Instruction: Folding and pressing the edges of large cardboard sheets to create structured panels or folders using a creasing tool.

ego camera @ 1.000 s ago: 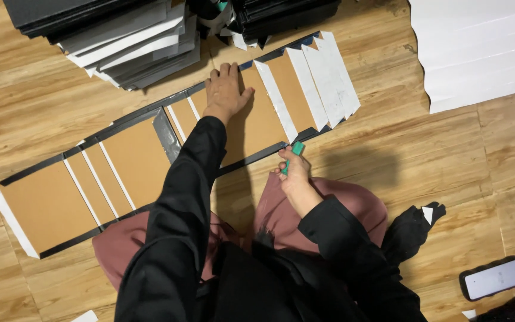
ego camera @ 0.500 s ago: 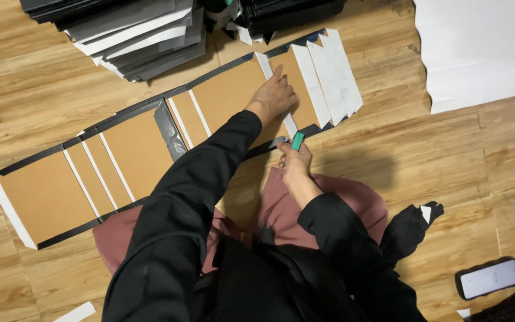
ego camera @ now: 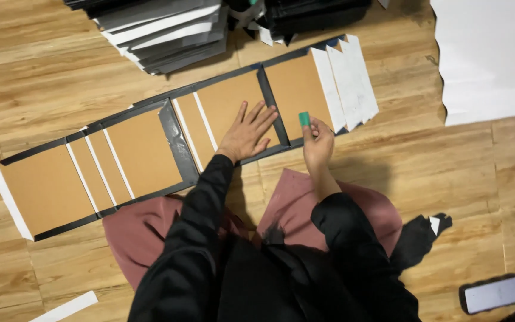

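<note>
A small green tool [ego camera: 304, 118] stands pinched in the fingertips of the right hand [ego camera: 317, 143], over the black edge strip of a brown cardboard panel [ego camera: 296, 89]. The left hand [ego camera: 247, 131] lies flat, fingers spread, on the neighbouring panel [ego camera: 225, 101] on the wooden floor [ego camera: 424, 167].

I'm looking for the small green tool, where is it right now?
In the head view, the green tool is pinched in the right hand, over the brown board, beside the left hand.
</note>
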